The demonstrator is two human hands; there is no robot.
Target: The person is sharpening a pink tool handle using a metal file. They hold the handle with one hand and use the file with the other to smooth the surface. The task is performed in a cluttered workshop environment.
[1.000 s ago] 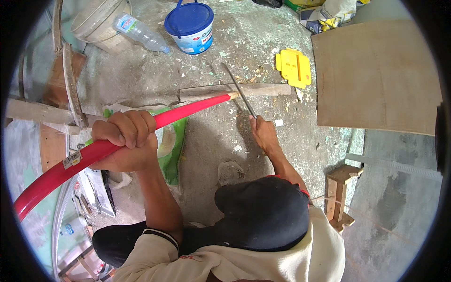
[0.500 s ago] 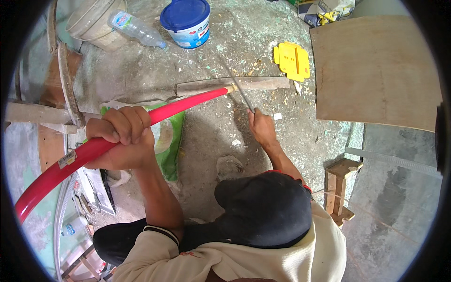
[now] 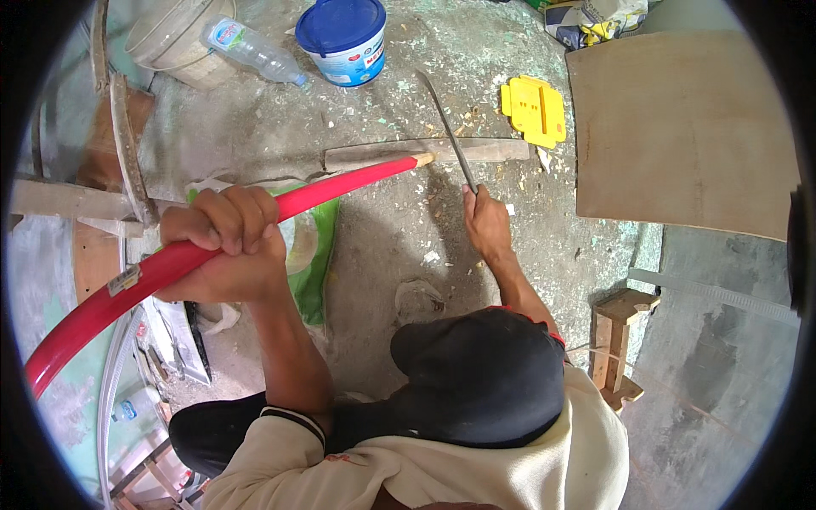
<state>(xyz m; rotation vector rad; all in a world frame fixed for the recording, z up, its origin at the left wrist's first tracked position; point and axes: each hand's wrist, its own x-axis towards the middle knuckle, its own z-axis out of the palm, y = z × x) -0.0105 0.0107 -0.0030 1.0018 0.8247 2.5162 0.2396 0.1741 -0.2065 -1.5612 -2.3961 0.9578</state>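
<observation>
My left hand (image 3: 225, 242) is wrapped around a long, curved red pole (image 3: 357, 180), with a small label farther down it. The pole runs from the lower left toward the middle. Its far tip is cut to a point of bare, pale wood. In my right hand (image 3: 488, 225) is the handle end of a machete (image 3: 448, 127), closed in my fingers. The long, dark, narrow blade slants up and left, just right of the pale tip. Whether the blade touches the tip I cannot tell.
Behind the tip, a wooden strip (image 3: 493, 150) lies on the floor among wood chips. A green-and-white sack (image 3: 319, 276) lies under the pole. Farther off are a blue-lidded bucket (image 3: 347, 51), a plastic bottle (image 3: 255, 53), a yellow plastic piece (image 3: 537, 110) and a plywood sheet (image 3: 680, 136).
The machete has swung more upright and its blade now shows sharper. My right hand has shifted slightly right and up. My left hand still grips the red pole.
</observation>
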